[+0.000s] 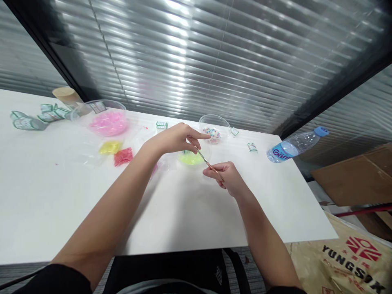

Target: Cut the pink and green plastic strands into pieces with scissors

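Note:
My right hand (225, 175) grips a slim metal tool (211, 165), silver toward the tip and copper-coloured at the handle. Whether it is tweezers or small scissors I cannot tell. Its tip points up and left to my left hand (180, 139), whose thumb and middle finger are pinched close to it while the index finger stretches right. What the pinch holds, if anything, is too small to make out. Below both hands stands a clear bowl with yellow-green beads (191, 159), partly hidden by my left hand. Behind it, a clear bowl (228, 130) contains blue, white and pink beads.
A large clear bowl (75, 114) of pink beads stands at back left, near yellow (110, 147) and red (123, 157) bead packets. Small labelled packets (252, 147) lie about. A water bottle (295, 145) lies tilted at right. Cardboard (352, 175) stands past the table's right edge.

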### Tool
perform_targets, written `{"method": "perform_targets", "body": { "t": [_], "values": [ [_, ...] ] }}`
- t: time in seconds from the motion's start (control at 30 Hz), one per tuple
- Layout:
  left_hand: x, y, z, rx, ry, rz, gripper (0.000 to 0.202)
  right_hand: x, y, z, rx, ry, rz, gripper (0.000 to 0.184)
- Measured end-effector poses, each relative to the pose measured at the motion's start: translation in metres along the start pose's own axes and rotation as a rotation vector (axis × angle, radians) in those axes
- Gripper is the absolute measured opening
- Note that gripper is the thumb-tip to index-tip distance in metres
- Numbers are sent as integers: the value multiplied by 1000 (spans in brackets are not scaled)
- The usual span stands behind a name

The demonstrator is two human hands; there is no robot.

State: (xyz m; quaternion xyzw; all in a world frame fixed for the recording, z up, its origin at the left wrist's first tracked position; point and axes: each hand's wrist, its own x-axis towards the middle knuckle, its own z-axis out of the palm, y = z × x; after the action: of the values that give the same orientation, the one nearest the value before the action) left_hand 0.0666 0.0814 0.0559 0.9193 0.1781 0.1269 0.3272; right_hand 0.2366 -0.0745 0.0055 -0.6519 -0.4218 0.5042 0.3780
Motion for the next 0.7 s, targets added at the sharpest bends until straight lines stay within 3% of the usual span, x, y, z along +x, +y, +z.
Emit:
{"method": "perform_targets", "body": {
  "t": [0.37,0.53,0.7],
  "values": [
    [0,0,-1,190,-24,-113,51,3,2,0,-72,5,27,36],
    [2,-1,0,328,-37,-217,25,4,5,-2,-71,71,9,40],
    [8,-10,9,389,-110,-288,12,7,7,-2,-61,117,-6,40]
  ]
}}
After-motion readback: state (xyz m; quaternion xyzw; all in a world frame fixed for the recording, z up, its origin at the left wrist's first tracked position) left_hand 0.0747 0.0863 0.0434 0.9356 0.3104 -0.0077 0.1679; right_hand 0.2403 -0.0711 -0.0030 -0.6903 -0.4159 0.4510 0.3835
